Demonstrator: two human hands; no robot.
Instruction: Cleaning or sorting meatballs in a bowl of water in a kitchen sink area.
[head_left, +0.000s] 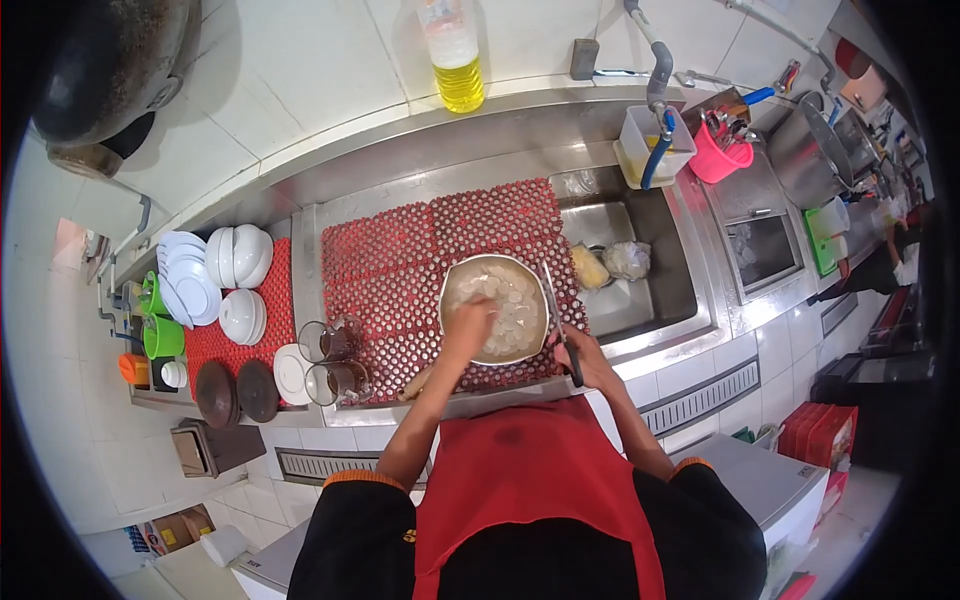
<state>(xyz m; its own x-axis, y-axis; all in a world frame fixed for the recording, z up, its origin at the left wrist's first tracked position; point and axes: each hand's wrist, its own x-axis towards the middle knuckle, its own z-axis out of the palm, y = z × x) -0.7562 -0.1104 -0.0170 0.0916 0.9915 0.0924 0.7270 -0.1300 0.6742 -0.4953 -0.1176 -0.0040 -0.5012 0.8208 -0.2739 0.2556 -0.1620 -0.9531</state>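
Observation:
A white-rimmed bowl (444, 307) stands on a red perforated mat (382, 277), holding cloudy water and many pale, thin round slices (514, 311). Over the bowl's left part is my left hand (472, 326), its fingers bent down at the water; whether they grip a slice cannot be told. A knife with a black handle (574, 364) is in my right hand (586, 358), just right of the bowl, its blade pointing away from me. A pale brown root-like piece (415, 384) lies at the mat's near edge, partly behind my left forearm.
Two wrapped bundles, one yellowish (589, 267) and one whitish (627, 260), lie in the steel sink (671, 300). Glass mugs (349, 381), white plates (199, 289) and bowls (251, 255) stand left. Beyond the sink are a plastic tub (660, 146) and a pink cutlery holder (720, 154). Another person (885, 259) is far right.

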